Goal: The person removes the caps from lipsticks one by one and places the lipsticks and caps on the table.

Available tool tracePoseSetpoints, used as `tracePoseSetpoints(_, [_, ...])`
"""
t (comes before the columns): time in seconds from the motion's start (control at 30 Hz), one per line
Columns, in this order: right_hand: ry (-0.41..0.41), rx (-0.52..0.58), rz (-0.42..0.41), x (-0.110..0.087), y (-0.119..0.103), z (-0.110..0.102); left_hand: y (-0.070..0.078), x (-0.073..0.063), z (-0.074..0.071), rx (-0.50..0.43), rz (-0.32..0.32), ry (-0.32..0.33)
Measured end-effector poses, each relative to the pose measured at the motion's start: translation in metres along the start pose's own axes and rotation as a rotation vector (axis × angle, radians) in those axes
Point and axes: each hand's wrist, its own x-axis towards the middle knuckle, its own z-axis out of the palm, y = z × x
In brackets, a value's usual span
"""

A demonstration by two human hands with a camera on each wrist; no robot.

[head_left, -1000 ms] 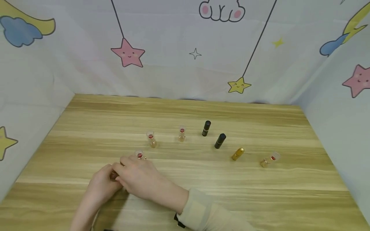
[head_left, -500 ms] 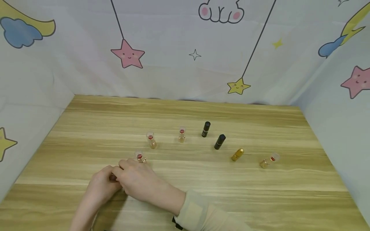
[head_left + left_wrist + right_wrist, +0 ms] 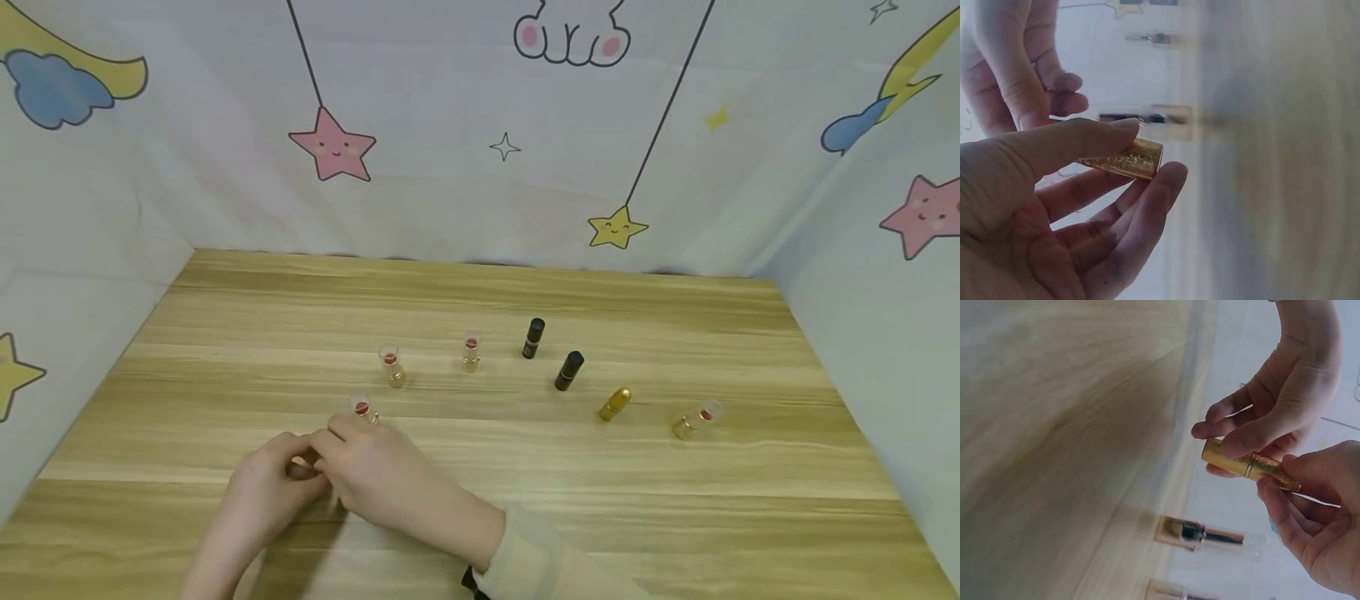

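Between my two hands lies a gold lipstick tube (image 3: 1259, 469), with a seam line around its middle. My left hand (image 3: 270, 483) pinches the flat-bottomed end between thumb and fingers. At the other, tapered end, the fingertips of my right hand (image 3: 378, 471) grip the tube. The left wrist view shows the flat end of the gold lipstick tube (image 3: 1142, 159) sticking out past the left thumb. In the head view the hands hide it. Just beyond them a clear-capped lipstick (image 3: 363, 408) with a red tip stands on the table.
Two more clear-capped lipsticks, one left (image 3: 393, 367) and one in the middle (image 3: 471, 353), stand farther back. To their right are two black lipsticks (image 3: 533, 339) (image 3: 569, 371), a gold bullet-shaped one (image 3: 615, 405) and another clear-capped one (image 3: 696, 421). Printed cloth walls enclose the wooden table (image 3: 600, 517).
My right hand has shifted slightly to the right, and the gap inside the left hand's grip shows wider. The head view has tilted up a little. The standing lipsticks have stayed put.
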Motion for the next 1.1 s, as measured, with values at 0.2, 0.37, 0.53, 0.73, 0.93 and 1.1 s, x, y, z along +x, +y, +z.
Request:
tracePoseSetpoints(0.2, [0.046, 0.187, 0.070, -0.018, 0.008, -0.014, 0.019, -0.006, -0.004, -0.068, 0.058, 0.031])
tracePoseSetpoints(0.37, [0.086, 0.407, 0.152, -0.030, 0.013, -0.023, 0.034, -0.011, -0.007, -0.115, 0.081, 0.042])
tracePoseSetpoints(0.53, [0.175, 0.612, 0.202, -0.042, 0.018, -0.027, 0.046, -0.015, -0.010, -0.133, 0.140, 0.072])
tracePoseSetpoints(0.73, [0.206, 0.859, 0.318, -0.050, 0.024, -0.029, 0.056, -0.020, -0.012, -0.125, 0.191, 0.121])
tracePoseSetpoints(0.93, [0.202, 1.037, 0.443, -0.056, 0.030, -0.033, 0.062, -0.021, -0.011, -0.141, 0.236, 0.177])
tracePoseSetpoints(1.1, [0.199, 1.158, 0.500, -0.061, 0.033, -0.036, 0.066, -0.022, -0.010, -0.187, 0.240, 0.188])
